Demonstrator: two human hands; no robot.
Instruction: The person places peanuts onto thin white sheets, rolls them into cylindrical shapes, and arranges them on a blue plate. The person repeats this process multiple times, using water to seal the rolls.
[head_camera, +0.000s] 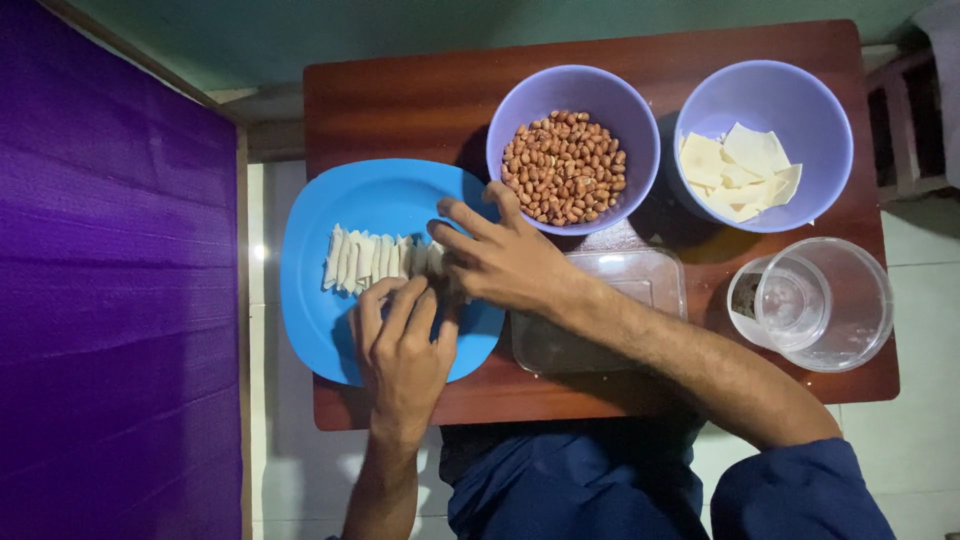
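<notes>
Both hands meet over the blue plate (330, 300) on the surface (400, 90). The left hand (402, 345) and right hand (500, 258) pinch the right end of a row of white rolls (365, 260). A bowl of peanuts (565, 165) sits just beyond.

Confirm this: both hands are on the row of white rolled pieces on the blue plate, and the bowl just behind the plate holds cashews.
Not quite. The head view shows the left hand and right hand on the white rolled pieces on the blue plate, but the purple bowl just behind the plate holds red-brown peanuts, not cashews.
</notes>
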